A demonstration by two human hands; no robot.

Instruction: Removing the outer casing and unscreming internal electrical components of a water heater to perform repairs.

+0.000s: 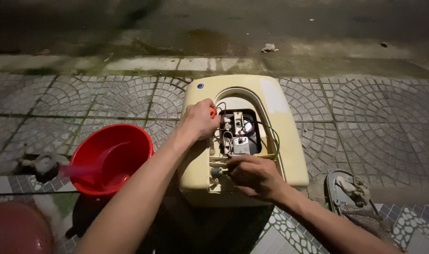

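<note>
Nearest, right hand [256, 176] closed on a small metal fitting [216, 172] at the front edge of a cream water heater [280, 155] lying on paving, left hand [199, 120] gripped an orange-handled tool [212, 112] at exposed wiring [239, 134], red basin [112, 157] just left, sandal [347, 193] right, road beyond.

An outdoor pavement at night: patterned paving stones [106, 96] beside a dark road [214, 23].

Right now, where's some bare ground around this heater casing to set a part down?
Free: patterned paving right of the cream casing, up to the sandal, and paving behind the red basin. Crowded: the wiring bay, where the left hand and right hand work.
</note>
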